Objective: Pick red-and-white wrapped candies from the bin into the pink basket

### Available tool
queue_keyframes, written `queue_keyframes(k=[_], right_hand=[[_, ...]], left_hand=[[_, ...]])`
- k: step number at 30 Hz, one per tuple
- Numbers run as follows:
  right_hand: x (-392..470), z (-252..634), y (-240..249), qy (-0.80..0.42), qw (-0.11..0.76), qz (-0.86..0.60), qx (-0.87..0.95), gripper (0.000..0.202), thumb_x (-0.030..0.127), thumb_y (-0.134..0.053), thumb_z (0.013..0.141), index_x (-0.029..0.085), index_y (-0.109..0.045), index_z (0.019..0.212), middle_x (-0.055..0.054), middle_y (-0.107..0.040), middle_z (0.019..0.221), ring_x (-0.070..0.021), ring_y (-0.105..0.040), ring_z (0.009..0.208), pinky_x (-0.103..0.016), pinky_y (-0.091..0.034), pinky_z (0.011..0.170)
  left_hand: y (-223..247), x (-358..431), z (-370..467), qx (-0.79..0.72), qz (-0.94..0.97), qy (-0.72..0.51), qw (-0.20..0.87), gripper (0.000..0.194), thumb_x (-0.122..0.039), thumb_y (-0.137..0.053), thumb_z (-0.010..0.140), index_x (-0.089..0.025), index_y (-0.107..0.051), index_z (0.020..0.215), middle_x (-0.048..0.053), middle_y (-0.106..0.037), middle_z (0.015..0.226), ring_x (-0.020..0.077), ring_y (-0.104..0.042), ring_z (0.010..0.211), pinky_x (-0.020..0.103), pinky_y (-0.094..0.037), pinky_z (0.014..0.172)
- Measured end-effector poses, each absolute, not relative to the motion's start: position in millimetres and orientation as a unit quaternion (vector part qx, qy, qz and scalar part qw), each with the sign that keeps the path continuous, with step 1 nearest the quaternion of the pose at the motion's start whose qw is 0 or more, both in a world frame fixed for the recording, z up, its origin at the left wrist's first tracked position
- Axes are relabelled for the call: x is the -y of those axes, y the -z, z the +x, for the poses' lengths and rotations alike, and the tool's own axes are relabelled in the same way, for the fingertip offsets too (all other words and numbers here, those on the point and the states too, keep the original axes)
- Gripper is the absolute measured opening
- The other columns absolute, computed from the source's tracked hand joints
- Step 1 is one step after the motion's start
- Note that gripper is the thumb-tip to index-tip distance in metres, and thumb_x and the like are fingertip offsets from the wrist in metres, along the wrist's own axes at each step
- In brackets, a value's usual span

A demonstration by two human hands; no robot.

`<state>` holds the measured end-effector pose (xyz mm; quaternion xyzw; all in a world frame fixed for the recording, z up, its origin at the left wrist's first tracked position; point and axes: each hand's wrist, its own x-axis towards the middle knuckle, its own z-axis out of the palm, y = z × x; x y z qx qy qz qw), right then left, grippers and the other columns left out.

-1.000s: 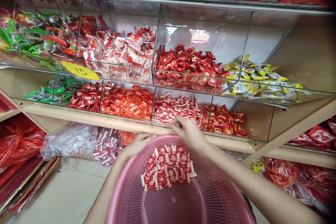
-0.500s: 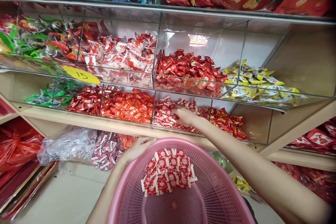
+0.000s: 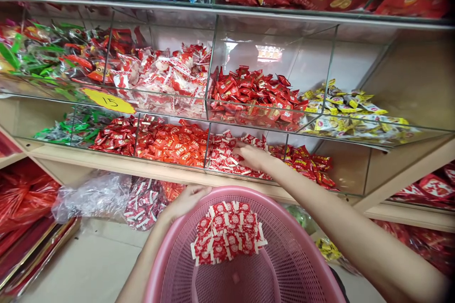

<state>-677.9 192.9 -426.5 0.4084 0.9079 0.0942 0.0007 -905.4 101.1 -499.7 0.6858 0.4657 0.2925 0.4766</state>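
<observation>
My left hand [image 3: 188,201] is closed around the far left rim of a pink perforated plastic basket [image 3: 302,236]. Inside it lies a pile of red-and-white wrapped candies [image 3: 229,234], resting toward the far side. My right hand [image 3: 253,157] reaches into a clear bin on the lower shelf, touching matching red-and-white candies [image 3: 222,154]. Its fingers point left and look slightly bent and apart, with their tips partly among the wrappers; no candy shows clearly in the grasp.
Glass dividers separate orange-red candies [image 3: 177,147] on the left from red-and-yellow packets [image 3: 309,163] on the right. Above hangs the upper glass shelf with red candies [image 3: 252,92] and a yellow price tag [image 3: 108,100]. A plastic bag of candies [image 3: 144,203] lies below the shelf.
My right hand has shifted very slightly to the right within the bin of candies. My left hand and the basket stay in place.
</observation>
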Motion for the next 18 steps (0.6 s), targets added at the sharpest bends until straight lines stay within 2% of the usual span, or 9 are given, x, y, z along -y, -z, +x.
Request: queue_keyframes(k=[8,13,18], right_hand=[[-185.7,-685.0,418.8,-0.110,-0.048,0.402,-0.908,0.020,0.029,-0.048,0.081,0.017,-0.051,0.096,-0.010,-0.051,0.104,-0.0171,-0.053,0.084,-0.026,-0.038,0.066],[-188.7,-694.5,429.8,-0.082,-0.047,0.381,-0.920,0.017,0.026,-0.051,0.078,0.017,-0.054,0.093,-0.008,-0.051,0.098,-0.0173,-0.053,0.084,-0.025,-0.037,0.067],[-193.3,-688.2,447.5,-0.027,-0.101,0.389,-0.915,0.027,0.024,-0.055,0.077,0.017,-0.052,0.103,-0.008,-0.049,0.099,-0.0162,-0.051,0.086,-0.024,-0.036,0.070]], left_hand=[[497.9,-101.6,-905.0,-0.458,0.683,-0.291,0.490,0.043,-0.045,-0.043,0.079,-0.012,-0.064,0.097,0.005,-0.065,0.092,0.0206,-0.056,0.087,0.028,-0.038,0.080],[499.5,-102.0,-904.8,-0.448,0.681,-0.296,0.498,0.044,-0.046,-0.042,0.080,-0.012,-0.064,0.098,0.004,-0.066,0.091,0.0191,-0.056,0.083,0.028,-0.039,0.078],[503.4,-104.2,-905.2,-0.447,0.678,-0.301,0.500,0.041,-0.043,-0.044,0.080,-0.012,-0.063,0.099,0.004,-0.066,0.092,0.0193,-0.055,0.087,0.028,-0.038,0.080]])
